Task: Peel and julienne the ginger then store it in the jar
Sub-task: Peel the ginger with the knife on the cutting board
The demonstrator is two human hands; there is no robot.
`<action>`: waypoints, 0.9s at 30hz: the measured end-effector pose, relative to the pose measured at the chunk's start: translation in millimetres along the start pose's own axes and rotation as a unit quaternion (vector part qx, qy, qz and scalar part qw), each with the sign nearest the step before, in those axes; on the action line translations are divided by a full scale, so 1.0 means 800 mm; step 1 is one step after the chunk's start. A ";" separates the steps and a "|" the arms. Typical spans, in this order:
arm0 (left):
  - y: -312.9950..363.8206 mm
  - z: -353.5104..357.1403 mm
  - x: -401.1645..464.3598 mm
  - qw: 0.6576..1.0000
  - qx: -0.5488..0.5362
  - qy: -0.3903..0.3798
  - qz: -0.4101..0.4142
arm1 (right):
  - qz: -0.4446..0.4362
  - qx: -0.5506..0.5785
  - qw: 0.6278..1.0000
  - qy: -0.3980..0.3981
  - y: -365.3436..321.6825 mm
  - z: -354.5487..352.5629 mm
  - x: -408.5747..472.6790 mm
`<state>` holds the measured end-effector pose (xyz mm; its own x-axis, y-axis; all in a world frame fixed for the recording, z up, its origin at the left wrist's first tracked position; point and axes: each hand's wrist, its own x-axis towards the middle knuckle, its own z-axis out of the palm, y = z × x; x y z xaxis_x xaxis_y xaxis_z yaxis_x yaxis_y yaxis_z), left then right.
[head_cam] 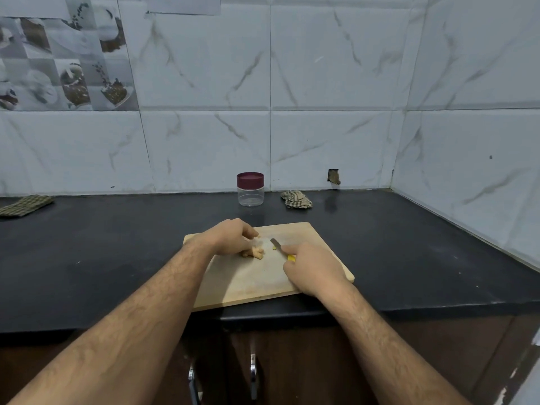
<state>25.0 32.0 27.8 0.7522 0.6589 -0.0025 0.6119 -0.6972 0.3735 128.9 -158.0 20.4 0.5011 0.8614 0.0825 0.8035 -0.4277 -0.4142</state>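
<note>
A wooden cutting board [257,285] lies on the black counter in front of me. On it sits a pale knob of ginger [255,252], partly hidden under my left hand [230,236], whose curled fingers hold it down. My right hand [312,270] grips a small knife [276,244] with a yellow handle, index finger along the blade's back; the blade points toward the ginger and lies a little to its right. A tiny yellow ginger scrap sits beside the blade. A clear, empty-looking jar [250,190] with a maroon lid stands behind the board by the wall.
A crumpled checked cloth [296,199] lies right of the jar. A folded cloth [24,205] sits at the far left of the counter [409,244]. Tiled walls close the back and right side. Cabinet handles [253,375] show below the counter edge.
</note>
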 end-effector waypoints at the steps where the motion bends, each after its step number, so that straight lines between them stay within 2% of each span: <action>1: -0.001 0.001 0.000 1.000 0.002 0.013 0.002 | -0.003 0.003 1.000 0.003 0.000 0.000 -0.001; 12: -0.002 0.012 0.001 0.997 0.058 0.049 0.009 | -0.037 -0.011 0.999 0.010 -0.012 0.011 -0.009; 27: -0.006 0.023 -0.003 0.996 0.046 0.076 0.008 | -0.036 -0.024 0.999 0.005 -0.019 0.017 -0.011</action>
<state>24.5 28.5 8.8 0.7206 0.6779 0.1458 0.6252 -0.7261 0.2863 108.1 -155.9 13.5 0.4445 0.8877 0.1199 0.8518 -0.3774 -0.3633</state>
